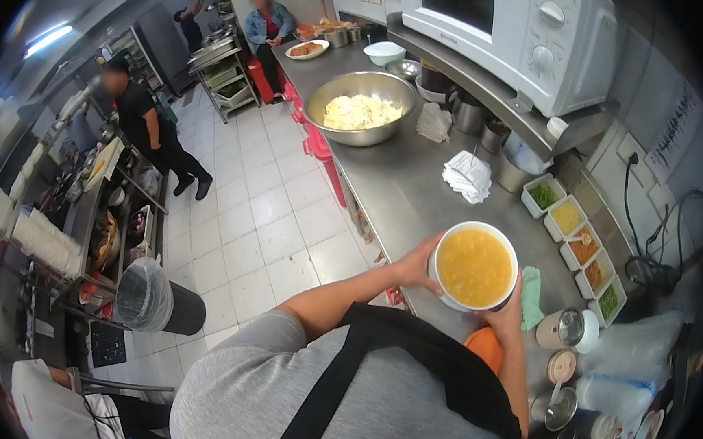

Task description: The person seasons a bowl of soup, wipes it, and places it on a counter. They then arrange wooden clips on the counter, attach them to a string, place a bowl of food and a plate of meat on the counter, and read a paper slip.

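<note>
A white round tub (476,266) of yellow-orange soup with small lumps is held up between both hands at the counter's near edge. My left hand (418,267) wraps its left side, fingers curled around the wall. On the lower right, my right hand (505,312) grips the tub; part of its fingers is hidden behind the wall. Just right of the tub a pale green cloth (531,299) lies on the steel counter (418,193). Something orange (485,346) shows beneath my right forearm.
A big steel bowl of pale yellow food (361,110) stands farther back, near spiked paper slips (469,175). Small white containers of chopped toppings (582,244) line the wall below a microwave (519,35). Across the tiled aisle, a person in black (139,115) stands near a bin (178,305).
</note>
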The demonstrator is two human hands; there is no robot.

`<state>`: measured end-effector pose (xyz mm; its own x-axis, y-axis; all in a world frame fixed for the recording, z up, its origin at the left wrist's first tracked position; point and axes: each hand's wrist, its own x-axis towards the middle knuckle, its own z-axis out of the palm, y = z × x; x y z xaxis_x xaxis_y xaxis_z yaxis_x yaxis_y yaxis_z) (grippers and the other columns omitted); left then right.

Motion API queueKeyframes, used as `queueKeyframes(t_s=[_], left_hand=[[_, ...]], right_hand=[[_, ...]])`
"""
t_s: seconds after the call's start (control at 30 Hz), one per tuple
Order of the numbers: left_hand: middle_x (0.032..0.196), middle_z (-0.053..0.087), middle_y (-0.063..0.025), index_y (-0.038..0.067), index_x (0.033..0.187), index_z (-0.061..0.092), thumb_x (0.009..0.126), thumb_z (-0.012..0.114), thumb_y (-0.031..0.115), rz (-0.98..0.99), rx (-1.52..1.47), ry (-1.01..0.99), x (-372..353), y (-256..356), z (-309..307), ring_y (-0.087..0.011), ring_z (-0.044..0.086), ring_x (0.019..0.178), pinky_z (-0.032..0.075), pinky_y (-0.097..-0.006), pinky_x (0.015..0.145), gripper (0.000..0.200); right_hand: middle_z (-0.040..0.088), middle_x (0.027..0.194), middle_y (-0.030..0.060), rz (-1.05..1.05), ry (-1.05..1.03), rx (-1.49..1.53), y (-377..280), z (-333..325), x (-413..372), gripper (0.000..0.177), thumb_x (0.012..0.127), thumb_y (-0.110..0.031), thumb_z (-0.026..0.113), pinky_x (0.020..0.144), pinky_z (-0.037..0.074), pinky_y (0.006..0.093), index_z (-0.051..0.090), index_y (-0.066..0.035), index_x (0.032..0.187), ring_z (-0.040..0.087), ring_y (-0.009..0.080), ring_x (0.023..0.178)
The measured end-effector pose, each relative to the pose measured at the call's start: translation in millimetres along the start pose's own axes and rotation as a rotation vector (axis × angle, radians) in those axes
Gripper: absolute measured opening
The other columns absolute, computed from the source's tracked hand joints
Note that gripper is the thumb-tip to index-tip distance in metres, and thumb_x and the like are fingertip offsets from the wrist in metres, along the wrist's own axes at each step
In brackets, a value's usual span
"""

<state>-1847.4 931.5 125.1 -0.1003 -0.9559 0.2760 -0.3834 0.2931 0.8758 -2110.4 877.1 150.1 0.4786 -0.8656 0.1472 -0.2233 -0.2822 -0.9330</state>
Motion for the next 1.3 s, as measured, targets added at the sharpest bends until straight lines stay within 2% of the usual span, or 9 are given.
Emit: queueKeyframes(t_s=[0.17, 0.57, 0.67, 0.73, 0.8, 0.87, 1.03, 1.2, 1.3], left_hand=[[0.133, 0.037, -0.0145, 0.004, 0.139, 0.018, 0.046, 0.086, 0.018, 0.038, -0.036, 0.004, 3.4, 10.5, -4.5, -0.0265, 0.033, 0.126, 0.024, -0.0359, 0.106, 0.117], [0.133, 0.037, -0.0115, 0.007, 0.142, 0.011, 0.051, 0.081, 0.005, 0.017, -0.099, -0.025, 9.3, -6.0, -12.4, -0.0224, 0.032, 0.127, 0.026, -0.0354, 0.106, 0.115], [0.132, 0.038, -0.011, 0.011, 0.142, 0.01, 0.056, 0.077, 0.001, -0.021, -0.254, -0.096, 10.3, -5.3, -14.7, -0.0222, 0.036, 0.124, 0.034, -0.0357, 0.1, 0.11], [0.13, 0.041, -0.0101, 0.013, 0.141, 0.016, 0.063, 0.068, -0.003, -0.172, -0.251, -0.124, 4.9, -7.8, -22.6, -0.021, 0.041, 0.119, 0.04, -0.0338, 0.093, 0.095], [0.127, 0.046, -0.0083, 0.011, 0.139, 0.028, 0.071, 0.054, -0.008, -0.275, -0.076, -0.082, 0.9, -23.2, -29.9, -0.0191, 0.046, 0.113, 0.045, -0.0305, 0.086, 0.075], [0.13, 0.044, -0.0067, 0.006, 0.134, 0.036, 0.074, 0.044, -0.012, -0.354, -0.232, 0.071, -0.6, -33.0, -34.9, -0.0185, 0.046, 0.114, 0.044, -0.0287, 0.088, 0.063], [0.104, 0.06, -0.0059, 0.002, 0.111, 0.056, 0.087, 0.057, 0.013, -0.345, -0.198, 0.265, 24.0, -8.6, -43.9, -0.0114, 0.056, 0.09, 0.045, -0.0257, 0.081, 0.027], [0.089, 0.065, -0.0073, 0.003, 0.097, 0.061, 0.081, 0.061, 0.013, -0.238, 0.171, 0.276, 67.7, -11.5, -40.6, -0.0146, 0.06, 0.079, 0.047, -0.0281, 0.073, 0.019], [0.084, 0.065, -0.0085, 0.004, 0.091, 0.063, 0.077, 0.064, 0.015, -0.252, 0.26, 0.258, 88.3, -4.8, -35.5, -0.0173, 0.062, 0.073, 0.048, -0.0293, 0.068, 0.017]], right_hand=[[0.045, 0.126, 0.0109, -0.201, 0.034, 0.031, 16.3, 5.9, 14.4, 0.114, 0.039, -0.001, 0.082, 0.098, 0.037, 0.0349, 0.021, -0.004, 0.136, 0.045, 0.0252, 0.117], [0.046, 0.125, 0.0102, -0.156, 0.063, -0.068, 6.3, 10.8, 16.3, 0.113, 0.042, 0.001, 0.081, 0.096, 0.038, 0.0344, 0.022, -0.005, 0.139, 0.046, 0.0245, 0.115], [0.048, 0.125, 0.0123, 0.146, -0.104, -0.008, 22.2, -19.9, 18.5, 0.096, 0.052, -0.001, 0.077, 0.097, 0.037, 0.0356, 0.032, -0.008, 0.136, 0.045, 0.0286, 0.116], [0.053, 0.118, 0.0148, -0.002, 0.014, -0.55, 31.7, -45.5, 24.2, 0.068, 0.064, -0.002, 0.071, 0.094, 0.039, 0.0384, 0.047, -0.009, 0.127, 0.05, 0.0321, 0.108], [0.056, 0.11, 0.0181, -0.107, 0.261, -0.817, 27.8, -57.6, 22.5, 0.051, 0.07, -0.004, 0.066, 0.089, 0.042, 0.0413, 0.055, -0.01, 0.119, 0.053, 0.0346, 0.098], [0.058, 0.102, 0.0178, -0.052, 0.335, -0.941, 52.5, -53.9, 16.5, 0.044, 0.071, -0.004, 0.065, 0.083, 0.044, 0.0414, 0.058, -0.01, 0.113, 0.056, 0.0343, 0.092], [0.06, 0.091, 0.0174, 0.123, 0.302, -0.756, 59.4, -53.0, 36.3, 0.029, 0.072, -0.009, 0.065, 0.073, 0.047, 0.0417, 0.063, -0.01, 0.102, 0.058, 0.0356, 0.083], [0.062, 0.094, 0.0169, -0.19, 0.398, -0.767, 47.2, -50.3, 116.3, 0.024, 0.072, -0.013, 0.067, 0.074, 0.047, 0.0413, 0.065, -0.008, 0.095, 0.059, 0.0345, 0.084], [0.062, 0.082, 0.0138, -0.122, 0.238, -0.558, 8.3, -29.7, 154.3, 0.022, 0.071, -0.012, 0.068, 0.067, 0.046, 0.0338, 0.064, -0.005, 0.091, 0.059, 0.0263, 0.073]])
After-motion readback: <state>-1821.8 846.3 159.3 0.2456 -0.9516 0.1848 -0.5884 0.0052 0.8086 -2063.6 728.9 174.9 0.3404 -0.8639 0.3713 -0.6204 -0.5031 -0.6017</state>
